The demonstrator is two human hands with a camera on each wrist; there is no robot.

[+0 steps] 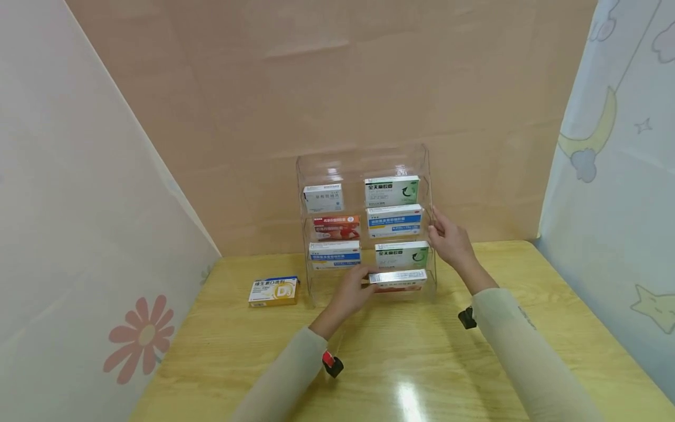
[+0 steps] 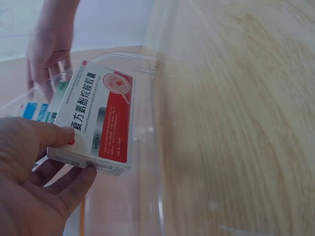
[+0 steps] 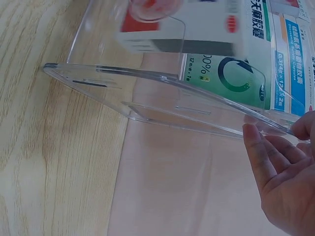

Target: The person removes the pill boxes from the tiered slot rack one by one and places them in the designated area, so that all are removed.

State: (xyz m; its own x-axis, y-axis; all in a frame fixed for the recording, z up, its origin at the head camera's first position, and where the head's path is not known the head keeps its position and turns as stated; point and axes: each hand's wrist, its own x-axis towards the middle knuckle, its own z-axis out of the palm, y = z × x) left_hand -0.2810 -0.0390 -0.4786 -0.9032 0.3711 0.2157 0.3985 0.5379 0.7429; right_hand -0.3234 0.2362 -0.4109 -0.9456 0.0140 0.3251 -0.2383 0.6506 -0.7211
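Note:
My left hand [image 1: 352, 291] pinches a white and red medicine box [image 2: 93, 115] by one end, thumb on its printed face and fingers beneath. In the head view that box lies at the right of the lowest tier of a clear plastic display rack [image 1: 364, 161]. At the rack's right side edge, my right hand [image 1: 452, 239] grips the plastic between thumb and fingers; the right wrist view shows this edge [image 3: 162, 77] up close. Just above the held box stands a green and white medicine box [image 1: 402, 255].
Other medicine boxes fill the tiers: a blue and white box [image 1: 394, 221], a red box [image 1: 337, 228], a pale box [image 1: 323, 198] and more. A yellow and white vitamin D box [image 1: 273, 292] lies on the wooden table [image 1: 221, 351] left of the rack. A tan backdrop [image 1: 253, 117] rises behind.

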